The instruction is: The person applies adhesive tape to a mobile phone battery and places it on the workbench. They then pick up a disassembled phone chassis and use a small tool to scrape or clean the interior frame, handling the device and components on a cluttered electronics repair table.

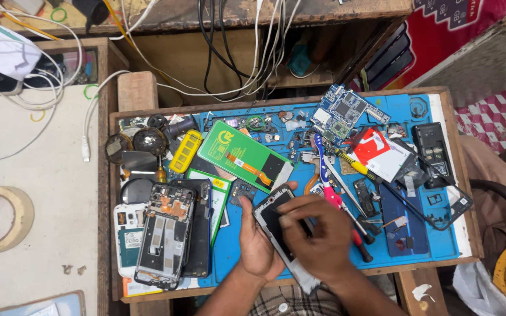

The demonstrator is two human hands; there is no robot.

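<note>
While my left hand (257, 243) cradles the opened phone (276, 225) from beneath, its fingers wrapped along the phone's left edge with the thumb up near the top corner, my right hand (317, 234) lies over the phone's middle. Right fingers are bunched and pinched shut on something small at the phone's face; I cannot tell what, as the hand hides it. The phone sits tilted, just above the near edge of the blue work mat (232, 257), which lies on the wooden bench.

Notes on doing this well, as I judge it: keep the left grip firm but only on the frame edges, no squeeze across the screen side. Work the right fingertips slowly and keep the wrist low. Loose parts lie close by: red-handled tools (358, 240) just right of the phone, a bare phone frame (165, 234) well to its left, a green flat package (241, 153) beyond it. Anything dropped there would be hard to find, so stay over bare mat.
</note>
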